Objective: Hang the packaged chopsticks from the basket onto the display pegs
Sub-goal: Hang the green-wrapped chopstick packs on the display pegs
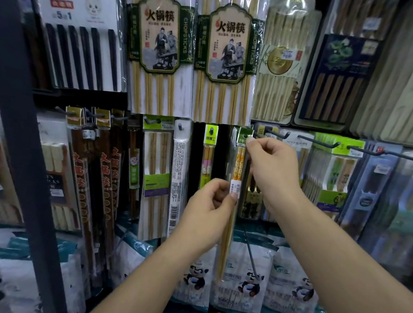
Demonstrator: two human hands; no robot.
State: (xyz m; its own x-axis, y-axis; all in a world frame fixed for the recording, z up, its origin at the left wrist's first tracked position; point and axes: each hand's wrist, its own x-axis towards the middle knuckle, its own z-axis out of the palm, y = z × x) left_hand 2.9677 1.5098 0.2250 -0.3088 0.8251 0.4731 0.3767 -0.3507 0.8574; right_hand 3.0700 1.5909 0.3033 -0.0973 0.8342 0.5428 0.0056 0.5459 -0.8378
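Note:
A slim clear pack of bamboo chopsticks (238,163) with a green header card hangs upright in front of the display wall. My right hand (270,168) pinches its top just under the header, at the tip of a dark peg (258,136). My left hand (211,205) pinches the pack's middle at the white price sticker. The header's hole sits level with the peg tip; whether it is on the peg I cannot tell. The basket is out of view.
Dark pegs (319,141) jut out to the right with green-headed packs. Large hot-pot chopstick packs (157,47) hang above. A dark shelf upright (23,143) crosses the left. Panda-printed bags (248,276) fill the row below.

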